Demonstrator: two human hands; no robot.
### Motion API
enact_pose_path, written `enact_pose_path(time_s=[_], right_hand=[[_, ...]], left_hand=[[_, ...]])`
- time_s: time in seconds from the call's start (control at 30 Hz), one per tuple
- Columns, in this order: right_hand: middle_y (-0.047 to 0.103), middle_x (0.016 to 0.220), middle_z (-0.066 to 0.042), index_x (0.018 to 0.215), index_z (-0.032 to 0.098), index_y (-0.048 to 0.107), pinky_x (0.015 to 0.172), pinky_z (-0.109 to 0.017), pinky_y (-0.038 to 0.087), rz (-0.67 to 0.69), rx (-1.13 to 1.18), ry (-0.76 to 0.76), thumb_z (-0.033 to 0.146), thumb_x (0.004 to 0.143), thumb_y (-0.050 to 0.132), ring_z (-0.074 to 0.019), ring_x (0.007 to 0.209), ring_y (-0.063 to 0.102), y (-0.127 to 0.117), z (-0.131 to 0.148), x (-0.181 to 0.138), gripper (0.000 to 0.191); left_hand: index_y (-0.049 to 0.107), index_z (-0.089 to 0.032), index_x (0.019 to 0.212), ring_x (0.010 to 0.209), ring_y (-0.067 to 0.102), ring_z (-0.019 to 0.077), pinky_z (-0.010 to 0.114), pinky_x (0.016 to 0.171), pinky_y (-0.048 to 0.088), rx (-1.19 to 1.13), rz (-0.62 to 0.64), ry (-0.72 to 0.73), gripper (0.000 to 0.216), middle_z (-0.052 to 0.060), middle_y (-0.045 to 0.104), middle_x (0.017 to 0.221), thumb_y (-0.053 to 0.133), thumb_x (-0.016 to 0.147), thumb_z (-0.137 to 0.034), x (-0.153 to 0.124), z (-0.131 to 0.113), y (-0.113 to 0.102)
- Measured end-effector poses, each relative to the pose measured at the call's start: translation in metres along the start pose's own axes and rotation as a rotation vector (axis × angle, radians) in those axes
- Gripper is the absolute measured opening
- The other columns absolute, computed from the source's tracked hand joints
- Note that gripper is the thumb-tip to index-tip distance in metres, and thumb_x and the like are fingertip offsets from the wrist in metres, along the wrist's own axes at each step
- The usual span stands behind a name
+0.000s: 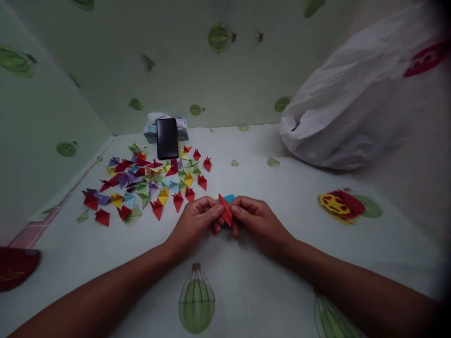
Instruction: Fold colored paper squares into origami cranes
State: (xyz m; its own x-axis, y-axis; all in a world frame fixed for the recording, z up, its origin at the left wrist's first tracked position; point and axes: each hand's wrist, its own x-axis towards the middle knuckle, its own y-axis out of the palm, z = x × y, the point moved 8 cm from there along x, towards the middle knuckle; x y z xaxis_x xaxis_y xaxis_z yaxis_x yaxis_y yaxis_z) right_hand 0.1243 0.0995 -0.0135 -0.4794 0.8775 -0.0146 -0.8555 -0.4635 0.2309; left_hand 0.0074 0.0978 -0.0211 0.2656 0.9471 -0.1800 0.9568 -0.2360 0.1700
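Note:
A folded piece of red origami paper [225, 211], narrow and diamond-shaped, is held upright between my two hands at the middle of the view. My left hand [200, 213] pinches its left side between thumb and fingers. On the other side, my right hand [252, 213] grips it the same way. Just behind and below it lies blue paper [229, 198], mostly covered by the fingers. Many small folded paper cranes [178, 201] in red, yellow, purple, green and blue are spread to the left, the nearest close to my left hand.
A black phone [167, 138] leans against a tissue box [151, 133] behind the cranes. A large white plastic bag [338, 108] stands at the right rear. Yellow and red paper cut-outs [340, 206] lie to the right. A dark red object [17, 267] sits at the left edge.

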Motion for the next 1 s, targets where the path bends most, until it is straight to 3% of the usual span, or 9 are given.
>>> enact_pose_path(time_s=[0.5, 0.8, 1.0], right_hand=[[0.055, 0.052, 0.004, 0.07, 0.018, 0.055, 0.05, -0.024, 0.036, -0.105, -0.234, 0.036, 0.034, 0.091, 0.06, -0.0094, 0.048, 0.047, -0.0091, -0.0006, -0.0023, 0.027], [0.061, 0.06, 0.002, 0.077, 0.017, 0.06, 0.06, -0.027, 0.042, -0.014, -0.07, 0.026, 0.038, 0.093, 0.06, -0.011, 0.056, 0.054, -0.003, -0.0018, -0.0024, 0.027], [0.061, 0.058, 0.002, 0.078, 0.017, 0.061, 0.059, -0.026, 0.041, -0.024, -0.134, 0.028, 0.035, 0.092, 0.062, -0.0109, 0.056, 0.053, -0.0046, -0.0018, -0.0015, 0.023]], left_hand=[[0.06, -0.014, 0.075, 0.051, 0.054, 0.0083, 0.023, 0.054, 0.043, 0.052, -0.006, 0.013, 0.025, -0.002, 0.062, 0.06, 0.07, 0.083, -0.036, -0.003, -0.0037, 0.002], [0.063, -0.014, 0.072, 0.049, 0.054, 0.0073, 0.021, 0.05, 0.043, -0.041, -0.047, 0.014, 0.024, -0.001, 0.064, 0.063, 0.07, 0.083, -0.034, -0.0017, -0.0027, -0.0019], [0.062, -0.015, 0.073, 0.05, 0.056, 0.0076, 0.021, 0.051, 0.045, -0.019, -0.051, 0.019, 0.023, -0.002, 0.065, 0.063, 0.071, 0.083, -0.034, -0.0022, -0.0027, -0.0022]])
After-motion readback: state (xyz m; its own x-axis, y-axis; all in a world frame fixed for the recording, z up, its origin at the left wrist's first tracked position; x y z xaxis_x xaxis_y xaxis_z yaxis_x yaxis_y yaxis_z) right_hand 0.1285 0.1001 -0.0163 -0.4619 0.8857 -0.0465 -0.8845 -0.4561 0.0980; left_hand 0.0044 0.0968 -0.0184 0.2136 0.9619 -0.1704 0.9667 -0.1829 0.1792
